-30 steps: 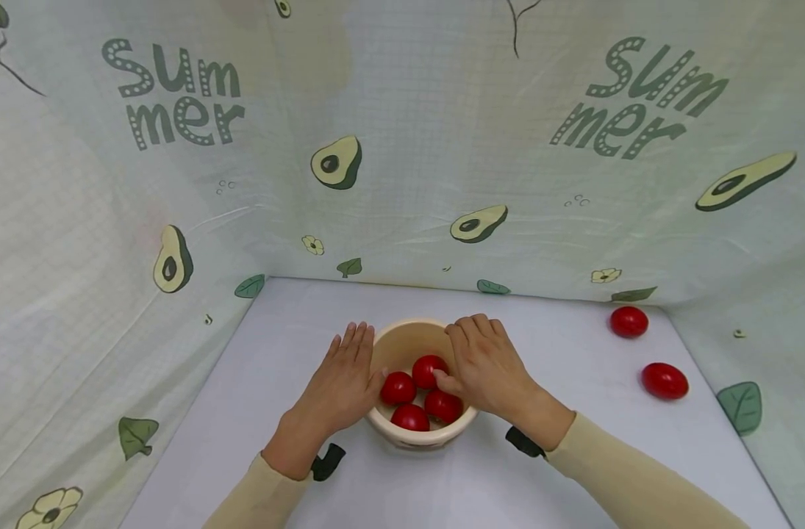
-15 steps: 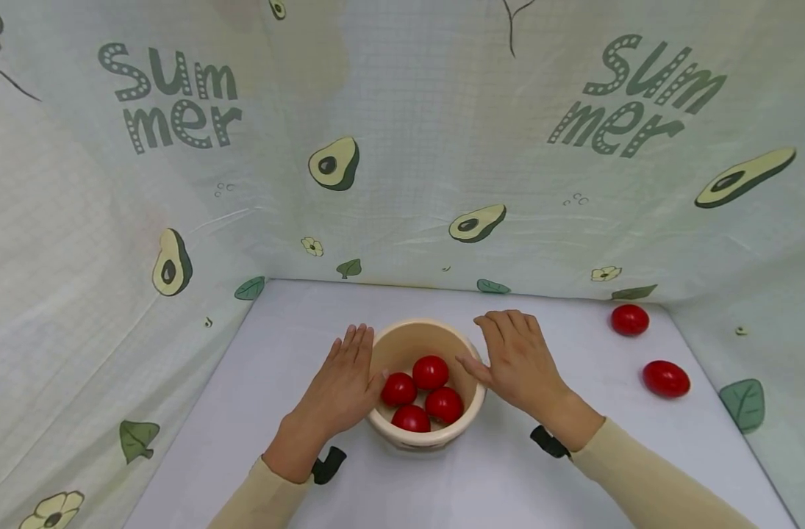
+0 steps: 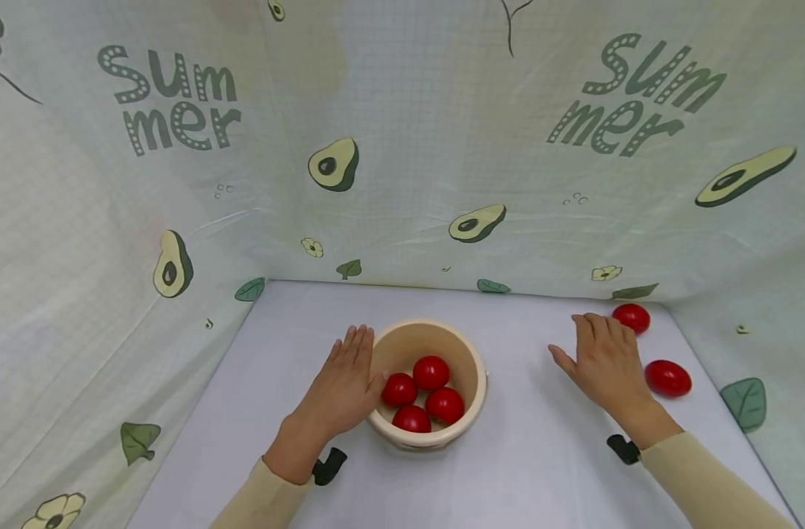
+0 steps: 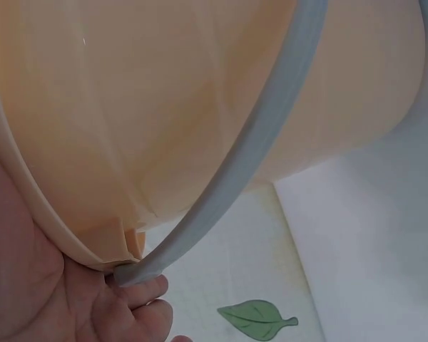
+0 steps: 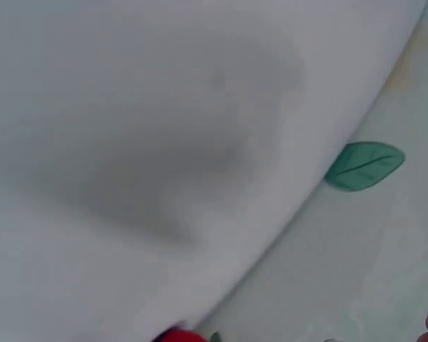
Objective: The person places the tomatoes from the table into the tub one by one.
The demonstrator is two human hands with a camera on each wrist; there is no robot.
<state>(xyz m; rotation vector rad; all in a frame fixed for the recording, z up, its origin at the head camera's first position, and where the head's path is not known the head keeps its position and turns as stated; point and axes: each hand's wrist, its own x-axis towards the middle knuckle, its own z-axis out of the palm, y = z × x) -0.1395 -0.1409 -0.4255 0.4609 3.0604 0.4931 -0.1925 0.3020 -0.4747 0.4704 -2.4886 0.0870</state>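
A cream bucket [image 3: 476, 417] stands upright mid-table with several shiny red, tomato-like balls [image 3: 431, 373] inside. My left hand [image 3: 341, 386] rests against its left rim, fingers straight and thumb toward the inside. In the left wrist view, that hand's palm touches the bucket's rim [image 4: 28, 192] beside the end of a grey handle [image 4: 242, 160]. My right hand [image 3: 607, 364] hovers over the right side of the table, holding nothing, thumb spread from its fingers. Just beyond its fingers is one red ball [image 3: 631, 318], partly covered; another [image 3: 668, 378] lies right of the hand.
A white tabletop [image 3: 528, 470] carries everything. Pale cloth with avocado and leaf prints [image 3: 402, 147] hangs behind the table and along both sides. In the right wrist view, a red ball [image 5: 180, 335] peeks in at the bottom edge.
My right hand has moved from above the bucket rightward to the two loose red balls, uncovering the bucket's right rim. My left hand stays on the rim.
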